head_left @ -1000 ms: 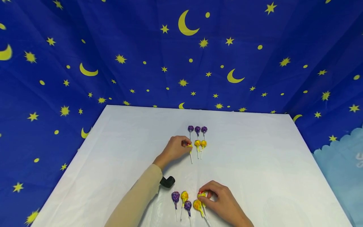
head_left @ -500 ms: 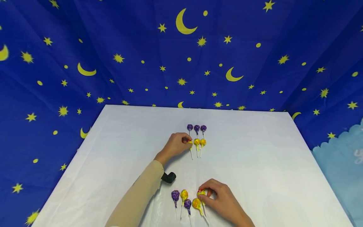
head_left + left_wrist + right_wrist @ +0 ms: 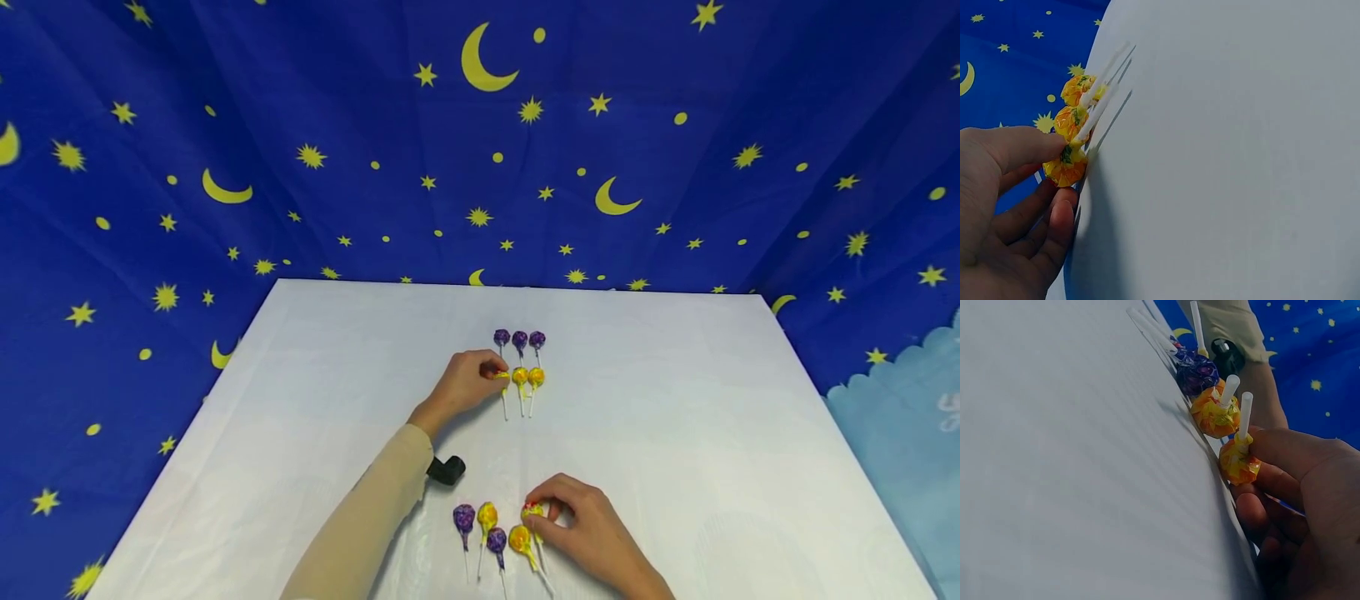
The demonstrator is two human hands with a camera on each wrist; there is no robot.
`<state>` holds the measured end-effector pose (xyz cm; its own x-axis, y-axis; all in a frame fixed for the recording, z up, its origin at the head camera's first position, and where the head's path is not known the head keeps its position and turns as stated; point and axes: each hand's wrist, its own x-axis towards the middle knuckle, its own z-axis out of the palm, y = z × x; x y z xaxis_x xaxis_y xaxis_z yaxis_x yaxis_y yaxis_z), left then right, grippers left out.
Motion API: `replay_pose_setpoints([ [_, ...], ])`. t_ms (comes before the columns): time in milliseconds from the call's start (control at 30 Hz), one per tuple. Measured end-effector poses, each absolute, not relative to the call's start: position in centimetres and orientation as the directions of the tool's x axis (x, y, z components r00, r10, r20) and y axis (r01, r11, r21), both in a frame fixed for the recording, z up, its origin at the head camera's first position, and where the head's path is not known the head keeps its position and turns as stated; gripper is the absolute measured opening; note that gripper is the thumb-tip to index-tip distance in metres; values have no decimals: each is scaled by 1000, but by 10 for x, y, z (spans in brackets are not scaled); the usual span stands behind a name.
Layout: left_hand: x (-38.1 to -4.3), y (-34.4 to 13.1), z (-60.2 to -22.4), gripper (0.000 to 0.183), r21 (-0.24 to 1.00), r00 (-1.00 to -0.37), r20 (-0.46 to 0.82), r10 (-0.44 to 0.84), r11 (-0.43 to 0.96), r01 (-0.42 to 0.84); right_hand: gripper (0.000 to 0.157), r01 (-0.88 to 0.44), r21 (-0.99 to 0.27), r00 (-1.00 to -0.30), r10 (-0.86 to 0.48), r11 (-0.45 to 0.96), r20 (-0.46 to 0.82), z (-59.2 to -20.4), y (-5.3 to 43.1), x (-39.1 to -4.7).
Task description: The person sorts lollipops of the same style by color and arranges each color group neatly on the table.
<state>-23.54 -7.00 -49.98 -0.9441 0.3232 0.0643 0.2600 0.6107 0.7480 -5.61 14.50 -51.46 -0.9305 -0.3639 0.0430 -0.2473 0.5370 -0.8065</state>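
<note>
My left hand (image 3: 463, 382) pinches a yellow lollipop (image 3: 1066, 170) by its wrapped head, thumb on the near side. This lollipop lies at the left end of a row with two other yellow lollipops (image 3: 521, 377). Just behind that row, several purple-wrapped sweets stand side by side as purple lollipops (image 3: 520, 339). Near the front of the table, my right hand (image 3: 592, 529) holds another yellow lollipop (image 3: 1239, 464) between thumb and fingers, its white stick showing. Right beside it is a yellow lollipop (image 3: 521, 540), and farther left lie a yellow lollipop (image 3: 487, 515) and two purple lollipops (image 3: 464, 518).
The white table (image 3: 675, 400) ends at a blue curtain (image 3: 375, 108) with yellow moons and stars. A black wrist-worn device (image 3: 447, 470) sticks out from under the left sleeve (image 3: 367, 517). Light blue cloth (image 3: 900, 425) hangs at the right.
My left hand has nudged its yellow lollipop slightly farther from me, more level with the other two in its row. The right hand keeps its hold and place. The head view shifted a little.
</note>
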Motion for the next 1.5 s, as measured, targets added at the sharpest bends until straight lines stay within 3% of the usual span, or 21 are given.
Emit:
replay_pose_setpoints([
  [800,-225,-87,-498,14,772,-935,168,312,549,322,15,-271,-802,-929,-364,532,73,-514,144,-58],
  [1500,-191,-98,-494,13,769,-906,166,390,523,367,16,-266,-804,-928,-367,531,64,-514,145,-56],
])
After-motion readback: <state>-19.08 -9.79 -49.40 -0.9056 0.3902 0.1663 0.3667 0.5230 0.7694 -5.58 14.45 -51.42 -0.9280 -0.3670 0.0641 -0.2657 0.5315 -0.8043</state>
